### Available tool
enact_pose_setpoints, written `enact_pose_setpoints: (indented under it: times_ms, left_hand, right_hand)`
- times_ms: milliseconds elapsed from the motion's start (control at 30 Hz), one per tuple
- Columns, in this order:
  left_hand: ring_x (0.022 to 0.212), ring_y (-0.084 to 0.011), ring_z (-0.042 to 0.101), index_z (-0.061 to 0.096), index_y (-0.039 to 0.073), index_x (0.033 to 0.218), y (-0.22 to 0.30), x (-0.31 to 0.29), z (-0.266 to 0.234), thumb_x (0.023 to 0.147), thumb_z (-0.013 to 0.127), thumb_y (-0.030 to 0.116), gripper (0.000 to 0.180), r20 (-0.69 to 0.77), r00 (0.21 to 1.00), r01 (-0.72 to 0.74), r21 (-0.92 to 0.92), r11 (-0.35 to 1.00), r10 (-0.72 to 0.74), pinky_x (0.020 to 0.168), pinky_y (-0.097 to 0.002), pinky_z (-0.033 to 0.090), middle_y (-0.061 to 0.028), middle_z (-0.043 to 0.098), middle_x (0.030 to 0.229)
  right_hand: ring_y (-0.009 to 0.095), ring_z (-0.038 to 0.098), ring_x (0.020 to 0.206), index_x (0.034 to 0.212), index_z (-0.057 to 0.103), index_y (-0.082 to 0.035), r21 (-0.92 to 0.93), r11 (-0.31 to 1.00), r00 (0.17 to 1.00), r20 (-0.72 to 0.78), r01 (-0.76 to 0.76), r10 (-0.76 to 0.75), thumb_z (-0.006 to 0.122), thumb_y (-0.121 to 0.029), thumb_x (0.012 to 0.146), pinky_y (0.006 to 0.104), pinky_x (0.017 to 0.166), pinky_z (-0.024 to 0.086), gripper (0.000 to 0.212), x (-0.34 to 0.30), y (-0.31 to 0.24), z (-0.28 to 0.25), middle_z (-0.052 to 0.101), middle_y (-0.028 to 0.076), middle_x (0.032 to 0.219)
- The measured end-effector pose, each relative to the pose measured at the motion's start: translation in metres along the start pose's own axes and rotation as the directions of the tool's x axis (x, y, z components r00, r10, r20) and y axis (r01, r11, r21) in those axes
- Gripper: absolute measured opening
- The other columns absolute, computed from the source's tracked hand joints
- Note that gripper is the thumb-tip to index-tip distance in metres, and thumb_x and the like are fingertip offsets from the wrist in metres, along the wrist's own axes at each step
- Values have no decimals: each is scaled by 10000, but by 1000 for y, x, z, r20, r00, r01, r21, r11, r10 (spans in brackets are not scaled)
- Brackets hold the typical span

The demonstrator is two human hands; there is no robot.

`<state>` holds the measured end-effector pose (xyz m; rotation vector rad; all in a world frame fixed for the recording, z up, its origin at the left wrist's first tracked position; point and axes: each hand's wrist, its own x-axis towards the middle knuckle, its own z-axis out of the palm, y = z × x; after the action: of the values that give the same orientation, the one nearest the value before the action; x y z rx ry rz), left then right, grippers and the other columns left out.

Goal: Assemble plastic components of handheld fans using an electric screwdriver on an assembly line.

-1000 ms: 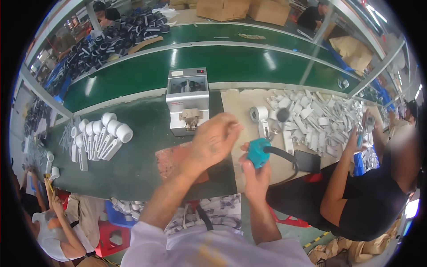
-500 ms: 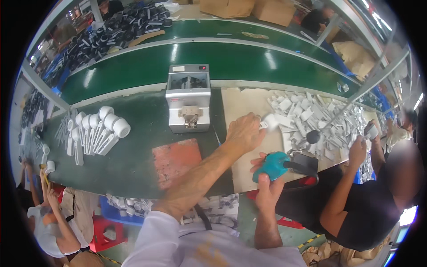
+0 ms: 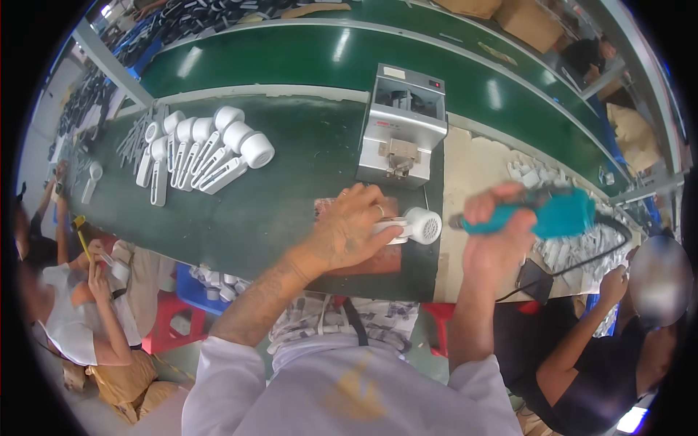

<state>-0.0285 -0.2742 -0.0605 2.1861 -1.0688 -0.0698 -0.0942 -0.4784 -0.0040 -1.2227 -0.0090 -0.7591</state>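
Note:
My left hand (image 3: 347, 227) is closed on a white long-handled plastic housing (image 3: 423, 226) with a round, drum-shaped head. Vent slots on that head face the camera. The housing lies over a worn red pad (image 3: 366, 259), partly hidden by my fingers. In my right hand (image 3: 502, 236), to the right of the head, is a teal electric screwdriver (image 3: 563, 213), held sideways and blurred by motion. Its tip end points left toward the housing without touching it. A silver box-shaped machine (image 3: 403, 131), apparently a screw feeder, stands just behind the pad.
Several similar white housings (image 3: 218, 149) lie fanned out on the left of the green bench (image 3: 291, 131). Loose pale parts (image 3: 574, 251) are heaped at the right. A green conveyor (image 3: 262, 62) runs behind. Co-workers sit at both sides; one holds a yellow tool (image 3: 81, 234).
My left hand has moved left from the parts heap to the red pad, bringing a white housing. My right hand has raised and turned the screwdriver sideways. The whole view has shifted.

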Motion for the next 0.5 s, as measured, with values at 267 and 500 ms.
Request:
enact_pose_setpoints:
  times_ms: [267, 500]
  left_hand:
    - [1007, -287, 621, 684, 125, 1248, -9, -15, 12, 887, 768, 304, 412, -222, 966, -128, 48, 991, 136, 901, -436, 500, -61, 659, 1148]
    - [1024, -285, 613, 681, 118, 1266, -9, -15, 12, 894, 760, 326, 434, -227, 973, -37, 30, 999, 43, 918, -446, 482, -61, 659, 1132]
  right_hand:
    - [137, 586, 651, 1062, 632, 37, -32, 994, 983, 152, 106, -100, 699, -371, 1000, 273, 608, 452, 418, 48, 52, 69, 602, 43, 743]
    - [148, 574, 649, 1025, 594, 8, -117, 984, 961, 256, 137, -104, 655, -307, 1032, 291, 615, 463, 321, 48, 83, 70, 591, 46, 742]
